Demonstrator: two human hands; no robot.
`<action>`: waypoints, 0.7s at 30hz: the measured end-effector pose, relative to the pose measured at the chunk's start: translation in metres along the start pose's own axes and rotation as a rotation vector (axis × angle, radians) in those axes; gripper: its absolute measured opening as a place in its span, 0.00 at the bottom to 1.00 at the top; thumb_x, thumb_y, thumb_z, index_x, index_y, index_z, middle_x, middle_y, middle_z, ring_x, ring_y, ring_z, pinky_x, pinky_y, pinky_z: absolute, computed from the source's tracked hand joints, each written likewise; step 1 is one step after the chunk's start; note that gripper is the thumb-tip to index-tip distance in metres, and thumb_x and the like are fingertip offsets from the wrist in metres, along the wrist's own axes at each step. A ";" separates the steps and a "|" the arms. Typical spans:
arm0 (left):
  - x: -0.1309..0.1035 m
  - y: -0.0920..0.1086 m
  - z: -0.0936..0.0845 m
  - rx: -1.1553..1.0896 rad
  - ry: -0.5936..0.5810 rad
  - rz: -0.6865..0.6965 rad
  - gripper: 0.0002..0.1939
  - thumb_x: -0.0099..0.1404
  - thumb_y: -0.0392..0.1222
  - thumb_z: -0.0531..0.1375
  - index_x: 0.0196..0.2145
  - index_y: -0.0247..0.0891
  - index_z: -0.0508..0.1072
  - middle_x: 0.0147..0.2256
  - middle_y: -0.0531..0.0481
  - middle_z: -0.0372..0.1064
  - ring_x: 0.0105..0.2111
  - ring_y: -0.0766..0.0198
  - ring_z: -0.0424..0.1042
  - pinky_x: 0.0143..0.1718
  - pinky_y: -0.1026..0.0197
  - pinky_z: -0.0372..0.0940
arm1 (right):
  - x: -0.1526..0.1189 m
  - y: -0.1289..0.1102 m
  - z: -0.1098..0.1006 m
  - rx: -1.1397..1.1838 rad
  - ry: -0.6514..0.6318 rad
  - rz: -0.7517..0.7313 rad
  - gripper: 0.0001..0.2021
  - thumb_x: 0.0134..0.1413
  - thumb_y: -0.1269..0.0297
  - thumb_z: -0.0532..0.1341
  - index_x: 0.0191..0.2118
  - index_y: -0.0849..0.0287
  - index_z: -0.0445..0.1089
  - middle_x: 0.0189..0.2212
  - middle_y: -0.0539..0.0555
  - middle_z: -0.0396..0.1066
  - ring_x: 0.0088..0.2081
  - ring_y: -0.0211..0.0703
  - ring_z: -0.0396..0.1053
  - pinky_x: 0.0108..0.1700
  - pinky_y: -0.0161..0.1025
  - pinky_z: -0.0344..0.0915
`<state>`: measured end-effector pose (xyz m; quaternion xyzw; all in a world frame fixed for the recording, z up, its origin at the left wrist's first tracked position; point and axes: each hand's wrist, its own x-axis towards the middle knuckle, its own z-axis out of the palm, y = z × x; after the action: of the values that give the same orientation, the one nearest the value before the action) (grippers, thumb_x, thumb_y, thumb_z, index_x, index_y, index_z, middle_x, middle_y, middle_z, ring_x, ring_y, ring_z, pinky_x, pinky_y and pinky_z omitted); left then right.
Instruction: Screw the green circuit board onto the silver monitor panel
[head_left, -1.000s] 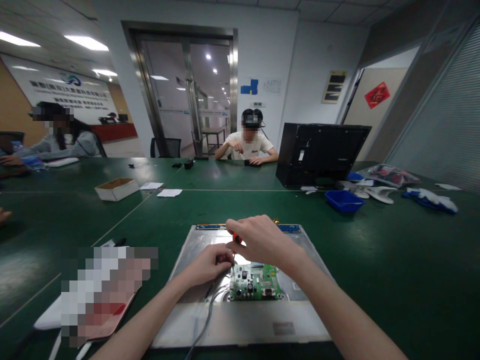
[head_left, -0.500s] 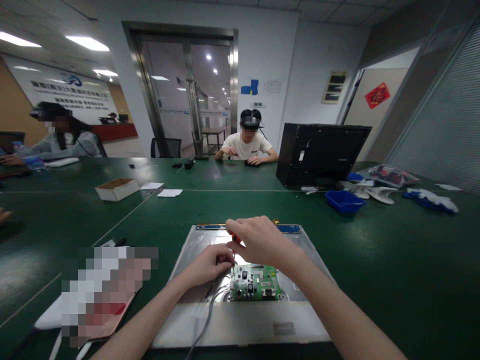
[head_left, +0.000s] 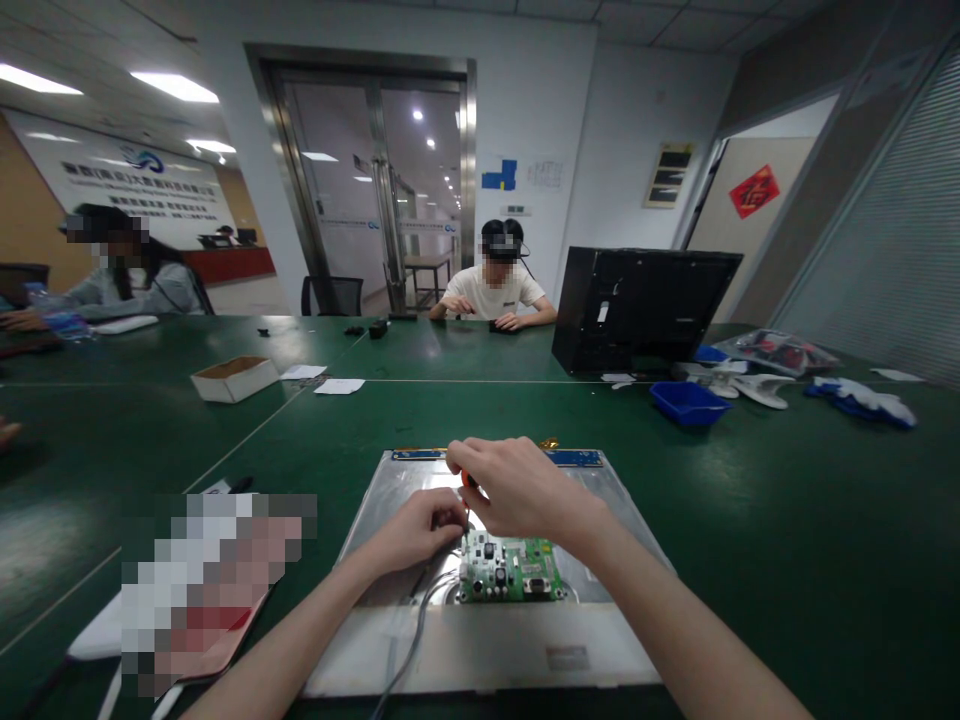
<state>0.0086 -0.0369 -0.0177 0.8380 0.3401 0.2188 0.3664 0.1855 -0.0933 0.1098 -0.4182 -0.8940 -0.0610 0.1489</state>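
Note:
A green circuit board (head_left: 510, 568) lies on the back of a flat silver panel (head_left: 480, 650) in front of me. My right hand (head_left: 517, 487) is closed round the red-orange handle of a screwdriver (head_left: 469, 482), whose thin shaft points down at the board's upper left corner. At that same corner my left hand (head_left: 426, 530) has its fingers curled together beside the shaft tip; what they pinch, if anything, is hidden. A grey cable (head_left: 420, 630) runs from the board's left side towards the panel's front edge. A blue strip board (head_left: 574, 458) lines the panel's far edge.
On the green table (head_left: 450, 410) are an open white box (head_left: 235, 380), papers (head_left: 340, 386), a black monitor (head_left: 645, 310), a blue tray (head_left: 688, 402) and gloves (head_left: 862, 400). A blurred pouch (head_left: 225, 600) lies left. Two people sit across and at the far left.
My right hand has shifted and tilted slightly with the screwdriver, its knuckles a little lower. My left hand stays in place.

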 end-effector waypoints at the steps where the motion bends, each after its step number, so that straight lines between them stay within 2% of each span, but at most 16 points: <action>1: 0.000 0.000 0.000 -0.003 -0.003 -0.004 0.05 0.56 0.33 0.56 0.30 0.33 0.72 0.26 0.52 0.67 0.27 0.67 0.63 0.28 0.66 0.57 | 0.001 0.000 0.001 -0.023 0.001 0.016 0.07 0.53 0.67 0.53 0.39 0.58 0.61 0.33 0.51 0.71 0.26 0.36 0.62 0.24 0.37 0.41; 6: -0.001 0.003 -0.001 -0.018 -0.013 -0.032 0.06 0.56 0.33 0.56 0.31 0.34 0.73 0.27 0.52 0.68 0.27 0.66 0.64 0.28 0.66 0.57 | 0.003 0.000 0.000 -0.090 -0.005 0.069 0.05 0.55 0.61 0.55 0.35 0.57 0.62 0.27 0.50 0.71 0.25 0.36 0.63 0.23 0.37 0.40; 12: -0.001 0.007 -0.002 -0.004 -0.024 -0.046 0.06 0.57 0.35 0.56 0.31 0.33 0.73 0.26 0.52 0.68 0.26 0.66 0.64 0.28 0.66 0.57 | 0.004 -0.003 0.001 -0.143 0.002 0.104 0.10 0.57 0.56 0.56 0.35 0.57 0.63 0.26 0.50 0.72 0.25 0.38 0.66 0.24 0.37 0.40; 15: -0.001 0.006 -0.001 0.004 -0.031 -0.059 0.06 0.57 0.35 0.56 0.31 0.34 0.73 0.27 0.51 0.68 0.27 0.65 0.65 0.28 0.66 0.57 | 0.005 -0.006 0.003 -0.175 -0.008 0.152 0.14 0.58 0.50 0.53 0.35 0.56 0.64 0.25 0.52 0.73 0.25 0.40 0.67 0.24 0.37 0.42; 17: -0.001 0.004 0.000 -0.003 -0.020 -0.063 0.06 0.57 0.35 0.56 0.32 0.33 0.73 0.28 0.51 0.69 0.28 0.65 0.65 0.29 0.65 0.58 | 0.006 -0.008 0.004 -0.175 -0.013 0.158 0.14 0.60 0.51 0.51 0.35 0.56 0.64 0.25 0.51 0.73 0.26 0.40 0.68 0.25 0.37 0.43; 21: -0.001 0.003 0.001 -0.022 -0.011 -0.024 0.06 0.57 0.34 0.56 0.32 0.33 0.72 0.28 0.51 0.69 0.28 0.65 0.65 0.29 0.65 0.58 | 0.007 -0.011 0.003 -0.171 -0.023 0.159 0.07 0.59 0.59 0.52 0.36 0.56 0.63 0.26 0.51 0.73 0.26 0.40 0.69 0.24 0.38 0.43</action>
<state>0.0101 -0.0394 -0.0164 0.8309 0.3457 0.2133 0.3802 0.1727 -0.0944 0.1088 -0.4994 -0.8513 -0.1203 0.1068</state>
